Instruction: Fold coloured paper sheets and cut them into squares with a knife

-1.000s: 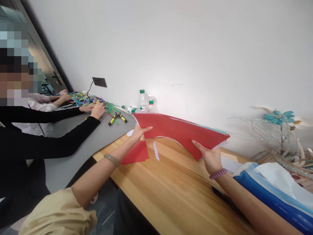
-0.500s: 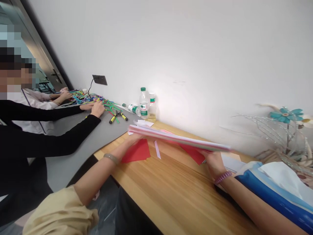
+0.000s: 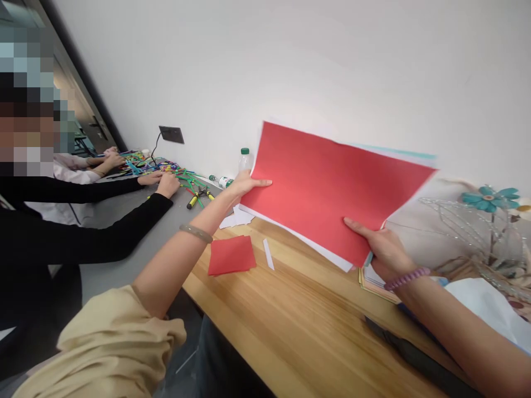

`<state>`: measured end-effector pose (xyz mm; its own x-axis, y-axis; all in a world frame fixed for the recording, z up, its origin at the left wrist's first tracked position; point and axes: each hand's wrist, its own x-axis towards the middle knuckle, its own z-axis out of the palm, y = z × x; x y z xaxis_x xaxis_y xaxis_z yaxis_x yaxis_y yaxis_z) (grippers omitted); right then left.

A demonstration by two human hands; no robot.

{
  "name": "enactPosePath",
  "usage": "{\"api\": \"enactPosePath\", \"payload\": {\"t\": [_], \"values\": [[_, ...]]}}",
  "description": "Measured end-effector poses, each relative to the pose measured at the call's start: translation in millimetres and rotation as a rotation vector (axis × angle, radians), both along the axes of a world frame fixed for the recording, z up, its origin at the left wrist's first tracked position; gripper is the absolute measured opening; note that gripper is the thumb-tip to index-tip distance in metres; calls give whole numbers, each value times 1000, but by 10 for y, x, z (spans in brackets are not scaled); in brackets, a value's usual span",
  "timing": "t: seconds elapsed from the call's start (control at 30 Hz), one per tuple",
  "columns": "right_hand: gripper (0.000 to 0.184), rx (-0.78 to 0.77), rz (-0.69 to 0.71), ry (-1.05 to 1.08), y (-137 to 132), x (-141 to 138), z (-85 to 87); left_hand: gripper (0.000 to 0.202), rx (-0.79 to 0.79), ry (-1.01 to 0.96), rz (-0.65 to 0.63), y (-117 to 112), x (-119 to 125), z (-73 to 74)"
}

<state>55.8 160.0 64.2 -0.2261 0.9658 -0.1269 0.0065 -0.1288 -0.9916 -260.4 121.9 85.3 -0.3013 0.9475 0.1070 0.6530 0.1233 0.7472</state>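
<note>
Both my hands hold up a stack of paper (image 3: 327,188), with a large red sheet facing me and white and pale blue edges showing behind it. My left hand (image 3: 244,185) grips its left edge, thumb lying on the red face. At the lower right corner my right hand (image 3: 384,249) clasps the stack, thumb in front and the other fingers hidden behind. Below the stack, a few smaller red paper pieces (image 3: 231,255) lie on the wooden table (image 3: 265,309). Beside them is a narrow white paper strip (image 3: 269,254).
White scraps (image 3: 237,218) lie by the grey mat. Yellow-handled pliers (image 3: 199,196) and a heap of coloured pipe cleaners (image 3: 182,176) are to the left, near a co-worker's hands (image 3: 168,183). A bottle (image 3: 244,159) stands at the wall. Tissues (image 3: 485,307) and flowers (image 3: 490,198) are at right.
The stack was held nearly flat and edge-on; now it is raised and tilted up, its red face towards me. More papers at the right have come into view under my right hand.
</note>
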Motion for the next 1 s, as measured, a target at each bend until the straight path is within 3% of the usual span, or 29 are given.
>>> {"api": "enactPosePath", "payload": {"t": [0.13,0.2,0.27,0.47,0.57,0.8,1.0], "values": [[31,-288,102,-100,-66,-29,-274,30,-96,-61,54,-10,171,-450],[31,-368,111,-147,-67,-20,-406,31,-138,-56,80,-35,205,-681],[32,-394,97,-173,-49,0,-464,31,-165,-35,102,-65,157,-811],[31,-401,103,-189,-33,99,-334,30,-282,211,270,-142,-228,-765],[31,-422,100,-213,-62,139,-303,32,-355,382,338,-116,-257,-787],[27,-431,105,-247,-74,167,-386,30,-470,631,193,61,-164,-782],[29,-426,133,-281,-46,170,-426,31,-441,686,144,-12,-296,-723]]}}
